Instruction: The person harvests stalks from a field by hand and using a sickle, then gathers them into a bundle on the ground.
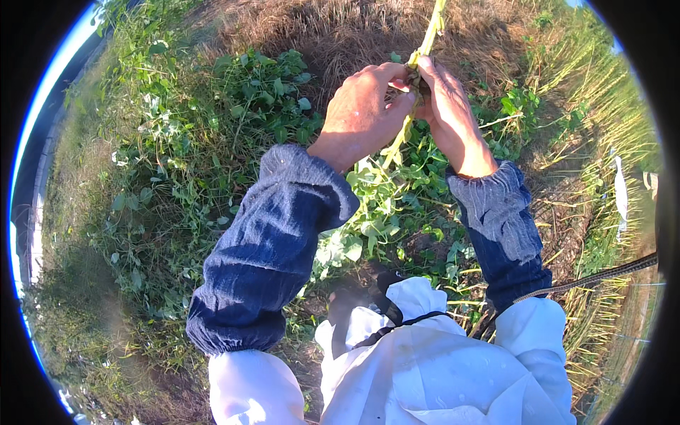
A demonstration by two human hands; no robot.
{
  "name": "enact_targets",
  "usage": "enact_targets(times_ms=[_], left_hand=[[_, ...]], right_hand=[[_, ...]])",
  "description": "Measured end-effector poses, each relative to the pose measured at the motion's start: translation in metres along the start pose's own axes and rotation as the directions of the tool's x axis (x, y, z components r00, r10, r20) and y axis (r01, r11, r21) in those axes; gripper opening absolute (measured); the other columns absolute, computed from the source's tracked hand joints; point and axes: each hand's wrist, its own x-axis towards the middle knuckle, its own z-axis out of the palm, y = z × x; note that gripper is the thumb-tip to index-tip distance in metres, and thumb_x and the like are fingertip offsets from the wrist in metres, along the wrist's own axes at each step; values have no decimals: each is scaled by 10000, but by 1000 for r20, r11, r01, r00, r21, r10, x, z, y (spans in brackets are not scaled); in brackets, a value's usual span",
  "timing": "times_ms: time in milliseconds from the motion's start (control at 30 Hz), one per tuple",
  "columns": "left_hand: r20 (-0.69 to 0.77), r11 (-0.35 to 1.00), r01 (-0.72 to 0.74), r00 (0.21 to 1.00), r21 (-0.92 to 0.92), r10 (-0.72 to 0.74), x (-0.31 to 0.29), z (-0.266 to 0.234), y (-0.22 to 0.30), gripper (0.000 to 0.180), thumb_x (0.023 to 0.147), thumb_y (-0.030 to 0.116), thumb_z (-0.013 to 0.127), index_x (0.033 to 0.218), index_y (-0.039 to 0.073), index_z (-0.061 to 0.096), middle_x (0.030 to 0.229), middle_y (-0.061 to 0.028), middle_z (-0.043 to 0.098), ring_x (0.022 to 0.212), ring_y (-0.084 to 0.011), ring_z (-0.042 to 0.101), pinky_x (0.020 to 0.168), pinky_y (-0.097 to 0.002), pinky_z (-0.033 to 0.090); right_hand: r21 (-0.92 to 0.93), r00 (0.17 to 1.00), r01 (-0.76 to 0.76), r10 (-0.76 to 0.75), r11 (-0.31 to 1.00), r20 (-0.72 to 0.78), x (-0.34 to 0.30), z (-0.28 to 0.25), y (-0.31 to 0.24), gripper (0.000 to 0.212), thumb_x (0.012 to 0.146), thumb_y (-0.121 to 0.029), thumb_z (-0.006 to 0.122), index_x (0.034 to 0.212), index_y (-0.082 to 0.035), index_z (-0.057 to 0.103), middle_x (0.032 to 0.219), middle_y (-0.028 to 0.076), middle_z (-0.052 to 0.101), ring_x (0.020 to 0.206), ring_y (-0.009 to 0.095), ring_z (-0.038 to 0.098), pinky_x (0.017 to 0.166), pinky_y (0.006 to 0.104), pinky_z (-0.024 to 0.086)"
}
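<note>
A yellow-green plant stalk (431, 32) runs upward at a slant between my hands, out past the top edge of the view. My left hand (368, 110) is closed on it from the left, thumb and forefinger pinched at a darker brownish clump (416, 79) on the stalk. From the other side my right hand (450, 113) grips the same spot, its thumb lying along the stalk and its other fingers mostly hidden behind. Below the hands the stalk's lower part (398, 142) slopes down toward green leaves.
Leafy vines (248, 99) spread on the left and under my hands. Dry brown straw (297, 28) covers the ground ahead. Thin yellowish stalks (588, 283) stand thickly at right, with a white strip (621, 191) among them. A dark cord (595, 276) stretches from my right side.
</note>
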Motion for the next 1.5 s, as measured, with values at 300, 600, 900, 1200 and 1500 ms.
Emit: enact_targets(times_ms=[300, 600, 900, 1200, 1500], left_hand=[[-28, 681, 593, 745, -430, -666, -187, 137, -28, 423, 838, 276, 645, 1114, -33, 559, 857, -106, 486, 756, -190, 478, 693, -322, 425], [54, 261, 350, 682, -900, -730, -169, 144, -22, 201, 949, 217, 535, 876, 39, 595, 648, 43, 504, 575, -51, 452, 581, -216, 401], [287, 325, 724, 583, -608, -760, -166, 93, -105, 150, 853, 201, 627, 844, 53, 648, 648, 49, 549, 532, -33, 425, 484, -205, 331], [-516, 839, 543, 707, -42, -484, -210, 102, -122, 216, 788, 108, 627, 974, 30, 552, 714, -29, 521, 651, -126, 496, 617, -287, 418], [-216, 489, 530, 495, -693, -842, -170, 133, -22, 309, 912, 296, 584, 872, -9, 550, 713, -31, 577, 686, -93, 515, 610, -249, 418]], right_hand=[[85, 991, 131, -127, 988, -46, 2, 15, 18, 345, 968, -428, 420, 975, -92, 498, 696, 24, 515, 538, 94, 480, 441, 212, 391], [-71, 993, 79, -85, 994, -84, 1, 13, 11, 339, 960, -433, 442, 954, -102, 514, 606, -17, 435, 419, 56, 352, 387, 197, 307], [386, 860, -279, 50, 879, 508, 9, -2, 0, 328, 980, -382, 405, 947, -77, 522, 561, -60, 398, 379, 30, 291, 383, 191, 263], [467, 843, -196, -95, 862, 530, 20, 14, -22, 259, 1015, -271, 314, 974, -65, 466, 556, -75, 352, 381, 16, 272, 424, 185, 251], [393, 949, 45, -162, 919, 271, 4, 29, -26, 300, 1014, -256, 315, 1019, -19, 500, 643, -13, 391, 443, 36, 280, 438, 203, 254]])
